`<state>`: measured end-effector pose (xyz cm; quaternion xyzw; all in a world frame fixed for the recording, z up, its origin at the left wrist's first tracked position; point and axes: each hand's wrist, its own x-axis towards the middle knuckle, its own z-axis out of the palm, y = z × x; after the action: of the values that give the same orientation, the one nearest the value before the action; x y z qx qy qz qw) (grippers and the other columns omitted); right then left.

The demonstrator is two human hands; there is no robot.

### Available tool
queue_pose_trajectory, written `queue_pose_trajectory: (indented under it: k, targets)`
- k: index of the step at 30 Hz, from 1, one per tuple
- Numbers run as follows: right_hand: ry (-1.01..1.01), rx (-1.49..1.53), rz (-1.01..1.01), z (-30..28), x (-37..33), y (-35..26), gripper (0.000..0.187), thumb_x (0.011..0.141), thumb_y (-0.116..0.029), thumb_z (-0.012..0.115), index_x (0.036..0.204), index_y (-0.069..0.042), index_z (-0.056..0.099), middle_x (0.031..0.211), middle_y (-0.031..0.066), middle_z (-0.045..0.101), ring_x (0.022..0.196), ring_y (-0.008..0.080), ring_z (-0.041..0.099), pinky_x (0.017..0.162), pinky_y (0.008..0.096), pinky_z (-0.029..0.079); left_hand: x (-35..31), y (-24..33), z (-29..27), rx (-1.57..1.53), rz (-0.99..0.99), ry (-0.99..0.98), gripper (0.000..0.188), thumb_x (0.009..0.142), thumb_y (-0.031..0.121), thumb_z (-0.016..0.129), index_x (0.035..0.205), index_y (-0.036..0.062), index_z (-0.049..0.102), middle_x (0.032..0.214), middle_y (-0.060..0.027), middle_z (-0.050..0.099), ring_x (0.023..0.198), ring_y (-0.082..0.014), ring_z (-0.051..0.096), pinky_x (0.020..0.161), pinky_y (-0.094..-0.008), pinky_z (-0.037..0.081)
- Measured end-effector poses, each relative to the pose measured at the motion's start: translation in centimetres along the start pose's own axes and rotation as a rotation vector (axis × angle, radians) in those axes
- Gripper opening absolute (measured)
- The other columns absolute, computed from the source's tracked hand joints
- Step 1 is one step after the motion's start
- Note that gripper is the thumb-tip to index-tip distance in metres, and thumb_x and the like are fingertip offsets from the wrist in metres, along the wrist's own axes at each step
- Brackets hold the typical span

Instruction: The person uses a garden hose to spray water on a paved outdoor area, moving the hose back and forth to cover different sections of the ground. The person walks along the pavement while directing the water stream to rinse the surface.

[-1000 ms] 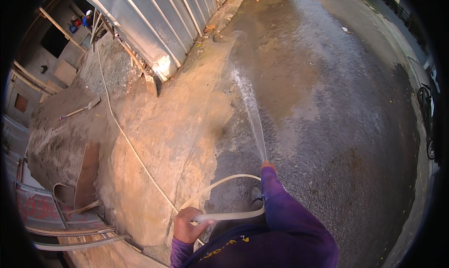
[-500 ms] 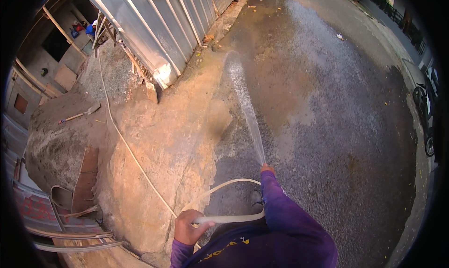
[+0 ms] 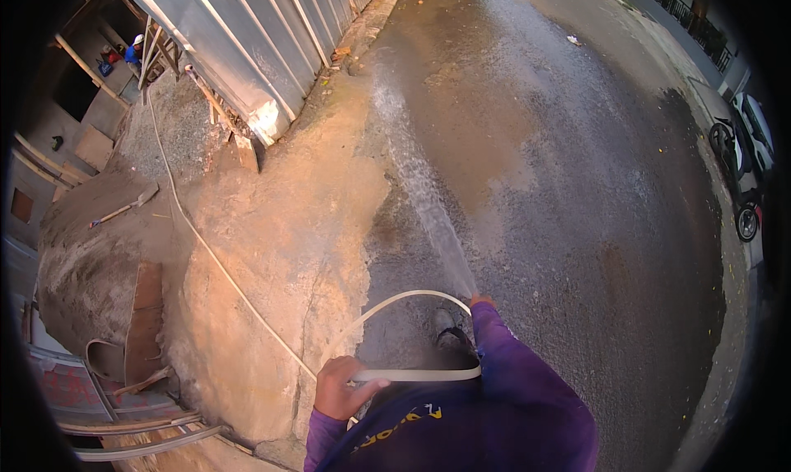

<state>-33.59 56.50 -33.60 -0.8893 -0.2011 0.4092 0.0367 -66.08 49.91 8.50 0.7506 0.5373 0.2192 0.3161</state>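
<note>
A pale hose [image 3: 420, 375] runs in a loop between my two hands. My left hand [image 3: 339, 387], low in the view, is closed around it, thumb laid along the top. Farther out, my right hand [image 3: 482, 300] grips the hose near its end; my purple sleeve hides part of that grip. From there a spray of water [image 3: 422, 192] shoots away, leaning left, and lands on the wet road [image 3: 577, 249] by the edge of the tan concrete apron [image 3: 272, 249]. One of my shoes [image 3: 446, 324] shows beneath the hose loop.
The hose trails left across the apron toward a gravel heap [image 3: 169, 134]. A shovel [image 3: 124, 206] lies on a sand pile [image 3: 91, 258]. Corrugated metal fencing [image 3: 239, 43] borders the road. A person in blue [image 3: 133, 53] is far left. A motorbike [image 3: 737, 175] stands at the right edge.
The view has shifted, so the surroundings sit farther left and higher. The water spray looks wider and more broken up. A shoe has come into sight under the hose loop. Both hands keep their grip.
</note>
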Motion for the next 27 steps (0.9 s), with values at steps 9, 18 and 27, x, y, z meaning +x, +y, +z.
queue_pose_trajectory:
  k: [9, 18, 27]
  targets:
    - [0.074, -0.020, 0.289, -3.9, -4.2, 17.1, 0.062, 0.094, -0.051, 0.050, 0.130, -0.002, 0.061, 0.133, 0.0251, 0.060, 0.126, 0.0415, 0.057, 0.107, 0.0485, 0.043, -2.9, 0.2, 3.8, -0.023, 0.164, -0.199, 0.034, 0.069, 0.033, 0.087, 0.074, 0.0068, 0.066, 0.074, -0.0095, 0.064, 0.071, -0.0322, 0.063, 0.068, -0.0416, 0.047]
    - [0.097, 0.010, 0.122, -3.6, -8.3, 17.5, 0.059, 0.089, -0.048, 0.052, 0.120, -0.001, 0.067, 0.128, 0.0271, 0.062, 0.122, 0.0416, 0.058, 0.106, 0.0486, 0.044, -5.1, 0.0, 3.7, -0.009, 0.194, -0.224, 0.036, 0.068, 0.034, 0.088, 0.072, 0.0064, 0.065, 0.070, -0.0081, 0.062, 0.068, -0.0320, 0.062, 0.066, -0.0418, 0.045]
    - [0.083, -0.080, 0.386, -3.5, -9.7, 30.4, 0.063, 0.092, -0.051, 0.047, 0.121, 0.001, 0.066, 0.129, 0.0258, 0.062, 0.122, 0.0400, 0.059, 0.106, 0.0474, 0.044, -6.3, 0.2, 5.5, -0.076, 0.197, -0.290, 0.038, 0.068, 0.037, 0.088, 0.074, 0.0067, 0.065, 0.072, -0.0074, 0.063, 0.071, -0.0295, 0.063, 0.067, -0.0409, 0.044]
